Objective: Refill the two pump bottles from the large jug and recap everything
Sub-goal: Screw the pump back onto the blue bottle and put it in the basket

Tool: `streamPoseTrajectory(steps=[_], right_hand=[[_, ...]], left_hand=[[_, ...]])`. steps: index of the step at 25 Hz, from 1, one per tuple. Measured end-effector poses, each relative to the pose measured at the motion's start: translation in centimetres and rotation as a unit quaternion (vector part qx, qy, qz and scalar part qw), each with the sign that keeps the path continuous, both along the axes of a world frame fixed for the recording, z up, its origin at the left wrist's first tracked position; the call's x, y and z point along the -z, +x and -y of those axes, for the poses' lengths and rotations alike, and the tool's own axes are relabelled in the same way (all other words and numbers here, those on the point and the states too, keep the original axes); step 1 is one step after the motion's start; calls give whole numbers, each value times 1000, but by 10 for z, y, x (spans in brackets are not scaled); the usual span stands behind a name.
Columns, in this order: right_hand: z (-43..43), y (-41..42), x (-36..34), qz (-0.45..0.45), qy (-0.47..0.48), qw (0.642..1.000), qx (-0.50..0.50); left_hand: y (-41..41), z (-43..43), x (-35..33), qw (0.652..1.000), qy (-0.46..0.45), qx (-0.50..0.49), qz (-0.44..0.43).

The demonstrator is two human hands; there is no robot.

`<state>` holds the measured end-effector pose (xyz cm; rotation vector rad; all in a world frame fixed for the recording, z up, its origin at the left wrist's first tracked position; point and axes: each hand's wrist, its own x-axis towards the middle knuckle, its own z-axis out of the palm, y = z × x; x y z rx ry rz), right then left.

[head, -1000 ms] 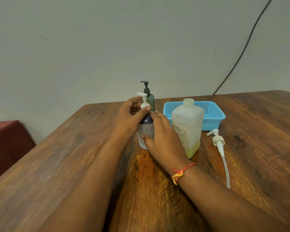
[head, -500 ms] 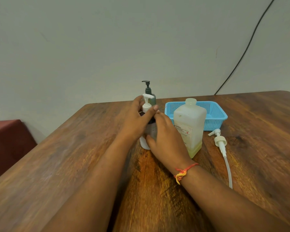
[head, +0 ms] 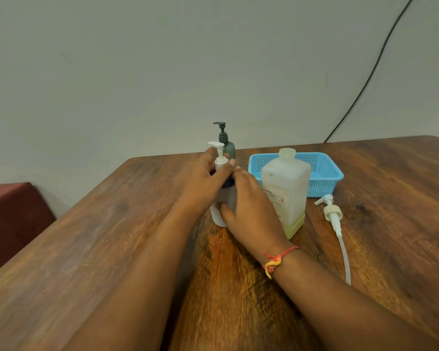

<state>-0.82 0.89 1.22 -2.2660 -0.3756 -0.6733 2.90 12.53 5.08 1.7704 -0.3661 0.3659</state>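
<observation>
A small white pump bottle (head: 217,215) stands on the wooden table (head: 112,236). My left hand (head: 205,183) grips its white pump cap (head: 219,158) at the collar. My right hand (head: 249,209) wraps around the bottle's body from the right. Behind them stands a green pump bottle (head: 228,145) with a dark pump fitted. The large translucent jug (head: 285,191) stands just right of my right hand, uncapped, with a little yellow liquid at its bottom. Its white pump with a long tube (head: 336,224) lies on the table to the right.
A blue plastic basket (head: 325,173) sits behind the jug. A black cable (head: 370,72) runs down the wall to the table's far edge. A dark red seat (head: 13,219) is left of the table.
My left hand has turned on the white pump cap; its nozzle swung from pointing left to forward and back to the left. The right hand stays on the bottle body.
</observation>
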Motion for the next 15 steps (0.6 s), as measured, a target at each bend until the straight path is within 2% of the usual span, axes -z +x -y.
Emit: streamPoseTrajectory(steps=[4, 8, 11, 15], right_hand=[[1, 0, 0, -10, -5, 1000, 2], [1, -1, 0, -9, -18, 1000, 7], [0, -1, 1, -11, -13, 1000, 4], [1, 0, 1, -12, -7, 1000, -1]], left_hand=[[2, -1, 3, 995, -78, -62, -4], [1, -16, 2, 996, -77, 7, -50], [1, -12, 1, 998, -50, -8, -32], [3, -2, 4, 997, -61, -54, -2]])
